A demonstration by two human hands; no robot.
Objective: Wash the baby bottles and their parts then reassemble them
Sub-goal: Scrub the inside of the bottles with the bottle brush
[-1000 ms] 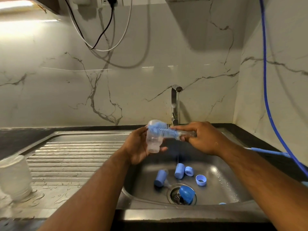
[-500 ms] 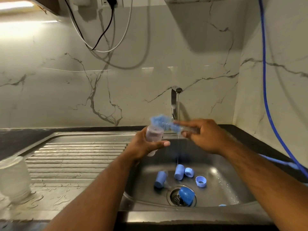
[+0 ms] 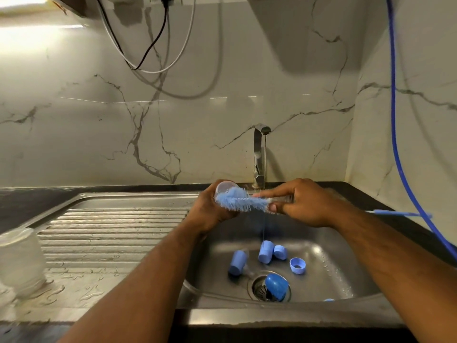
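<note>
My left hand (image 3: 210, 214) grips a small clear baby bottle (image 3: 223, 187) above the sink, mostly hidden behind the fingers and the brush. My right hand (image 3: 300, 203) holds the clear handle of a blue bottle brush (image 3: 241, 201), whose bristles lie across the bottle's side. In the steel sink basin (image 3: 333, 276) lie blue parts: a cap (image 3: 237, 262), a second cap (image 3: 265, 251), a small piece (image 3: 280, 252), a ring (image 3: 297, 266) and a round dome (image 3: 275, 284) on the drain. Another clear bottle (image 3: 19, 261) stands upside down on the wet drainboard (image 3: 111, 231).
The tap (image 3: 259, 154) at the back of the sink runs a thin stream of water into the basin. A blue hose (image 3: 395, 120) hangs down the right wall to the dark counter. Black and white cables (image 3: 148, 45) dangle on the marble backsplash.
The brush has come out of the bottle's mouth and now lies across its outside. Both hands rose slightly, and the bottle tilted in my left hand.
</note>
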